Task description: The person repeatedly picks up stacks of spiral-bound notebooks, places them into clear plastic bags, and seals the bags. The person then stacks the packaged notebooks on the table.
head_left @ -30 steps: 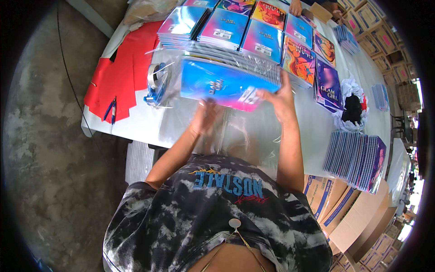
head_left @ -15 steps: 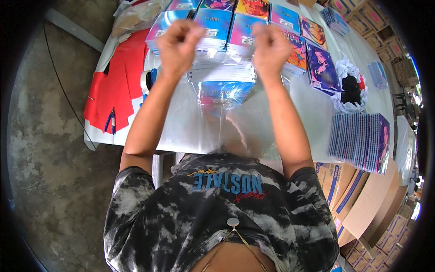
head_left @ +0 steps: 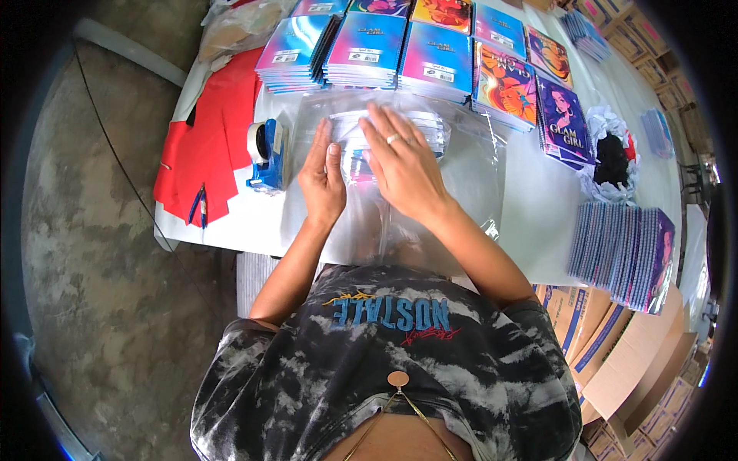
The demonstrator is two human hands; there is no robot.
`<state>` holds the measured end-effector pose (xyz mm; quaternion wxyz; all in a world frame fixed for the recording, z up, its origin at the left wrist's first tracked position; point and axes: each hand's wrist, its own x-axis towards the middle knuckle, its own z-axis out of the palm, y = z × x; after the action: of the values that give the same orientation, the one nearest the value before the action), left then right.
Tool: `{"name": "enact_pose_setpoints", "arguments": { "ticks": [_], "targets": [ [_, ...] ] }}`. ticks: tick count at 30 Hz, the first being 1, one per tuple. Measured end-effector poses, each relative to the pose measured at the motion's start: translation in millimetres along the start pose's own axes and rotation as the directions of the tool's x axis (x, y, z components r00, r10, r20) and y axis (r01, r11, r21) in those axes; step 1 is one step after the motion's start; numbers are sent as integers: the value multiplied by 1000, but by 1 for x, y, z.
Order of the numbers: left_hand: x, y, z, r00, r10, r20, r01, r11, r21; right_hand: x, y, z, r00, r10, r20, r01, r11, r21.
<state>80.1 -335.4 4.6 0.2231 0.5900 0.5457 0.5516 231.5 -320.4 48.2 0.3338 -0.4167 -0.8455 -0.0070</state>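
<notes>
A stack of notebooks (head_left: 427,127) lies inside a large clear plastic bag (head_left: 469,192) on the white table in front of me. My left hand (head_left: 323,178) stands on edge at the left side of the stack, fingers stretched and holding nothing. Flat over the top of the bagged stack lies my right hand (head_left: 403,160), fingers extended, a ring on one of them. It covers much of the notebooks. The bag's film spreads out around the stack toward the table's near edge.
Several stacks of colourful notebooks (head_left: 365,46) line the far side. A blue tape dispenser (head_left: 267,165) and red sheets (head_left: 204,146) with a pen (head_left: 203,206) lie left. On the right are a notebook row (head_left: 615,250) and crumpled plastic with black material (head_left: 611,160); cardboard boxes (head_left: 607,338) stand below.
Both hands have come down and toward me from above the far stacks. Their closed fingers have opened out, and the raised plastic film now lies lower around the notebooks.
</notes>
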Motion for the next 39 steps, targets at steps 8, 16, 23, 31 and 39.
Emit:
{"name": "enact_pose_setpoints", "arguments": {
  "ticks": [8, 16, 23, 31, 39],
  "targets": [
    [-1, 31, 8, 922, 332, 202, -388, 766, 513, -12, 5, -14, 727, 89, -680, 116, 961, 250],
    [8, 55, 16, 874, 272, 402, -440, 794, 419, -45, 1, -5, 972, 221, -81, -217, 974, 58],
    [99, 71, 10, 911, 315, 268, -379, 895, 237, -37, 4, 0, 984, 164, -69, -160, 985, 68],
    [146, 40, -2, 856, 309, 415, -256, 950, -178, -39, 4, 2, 980, 168, -105, -163, 985, 61],
    [36, 48, 26, 860, 371, 351, -436, 891, 126, -29, 10, 16, 883, 299, -361, -214, 943, 255]
  ]
}}
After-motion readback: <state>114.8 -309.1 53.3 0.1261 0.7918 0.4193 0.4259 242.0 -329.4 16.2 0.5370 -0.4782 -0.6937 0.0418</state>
